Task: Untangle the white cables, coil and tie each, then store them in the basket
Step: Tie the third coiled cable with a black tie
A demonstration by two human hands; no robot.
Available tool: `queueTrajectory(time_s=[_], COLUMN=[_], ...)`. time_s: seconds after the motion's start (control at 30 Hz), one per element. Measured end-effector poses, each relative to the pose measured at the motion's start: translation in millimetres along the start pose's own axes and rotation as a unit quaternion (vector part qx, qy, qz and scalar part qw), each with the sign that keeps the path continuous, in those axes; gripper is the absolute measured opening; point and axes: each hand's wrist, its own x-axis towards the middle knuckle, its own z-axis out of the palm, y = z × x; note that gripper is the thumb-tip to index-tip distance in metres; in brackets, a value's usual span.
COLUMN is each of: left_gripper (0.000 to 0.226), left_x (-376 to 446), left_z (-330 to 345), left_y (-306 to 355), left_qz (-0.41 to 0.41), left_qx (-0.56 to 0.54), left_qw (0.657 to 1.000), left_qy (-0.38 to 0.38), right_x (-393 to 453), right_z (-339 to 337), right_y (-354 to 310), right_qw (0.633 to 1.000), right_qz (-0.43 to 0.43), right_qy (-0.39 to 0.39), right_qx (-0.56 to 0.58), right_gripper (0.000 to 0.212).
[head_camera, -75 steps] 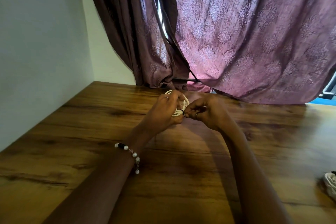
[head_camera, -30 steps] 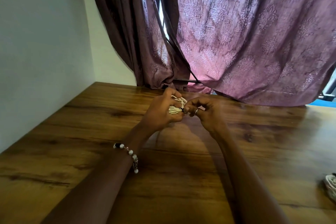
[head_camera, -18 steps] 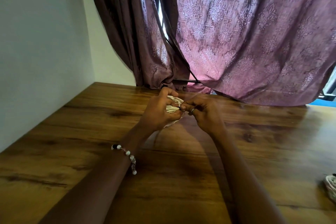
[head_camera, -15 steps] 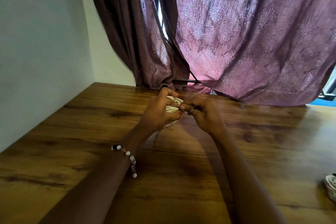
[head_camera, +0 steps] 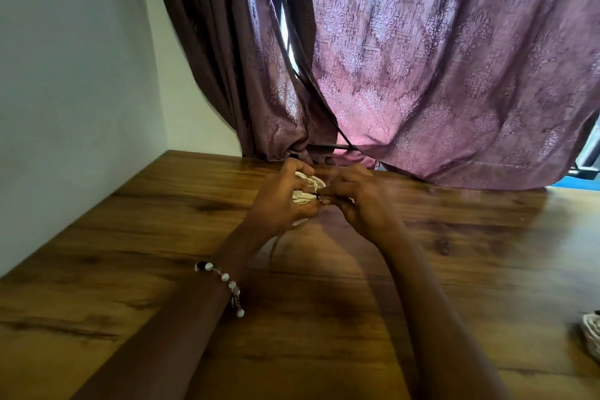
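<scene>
A coiled white cable (head_camera: 307, 188) is held just above the wooden table (head_camera: 162, 237), squeezed into a bundle. My left hand (head_camera: 281, 201) wraps around the coil, and its fingers hide most of the loops. My right hand (head_camera: 354, 196) pinches a thin dark tie (head_camera: 314, 195) at the coil's middle, right against my left thumb. A loose end of the cable hangs below my left hand. A white woven basket (head_camera: 591, 336) shows only partly at the right edge of the table.
A white wall (head_camera: 65, 91) runs along the table's left side. Purple patterned curtains (head_camera: 438, 75) hang at the back and rest on the far edge of the table. A beaded bracelet (head_camera: 224, 282) circles my left wrist.
The round open coil has been pressed flat into a tight bundle in my left hand. My right hand has stayed at the tie, shifting slightly. Both hands stay in the same spot.
</scene>
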Motion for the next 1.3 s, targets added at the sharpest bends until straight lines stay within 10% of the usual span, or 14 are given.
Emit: queueTrajectory(time_s=[0.87,1.3], left_gripper=[0.082,0.114], left_x=[1,2], left_z=[1,-6], left_y=[-5,-7], left_qz=[-0.004,0.003], left_qx=[-0.017,0.053], left_qw=[1.0,0.998], left_qy=[-0.01,-0.034], right_x=[2,4], right_z=[0,9], right_y=[-22,-21], right_qw=[0.987,0.999], right_qz=[0.094,0.039], right_qy=[0.008,-0.016], right_qx=[0.127,-0.014], right_gripper=[0.059,0.025])
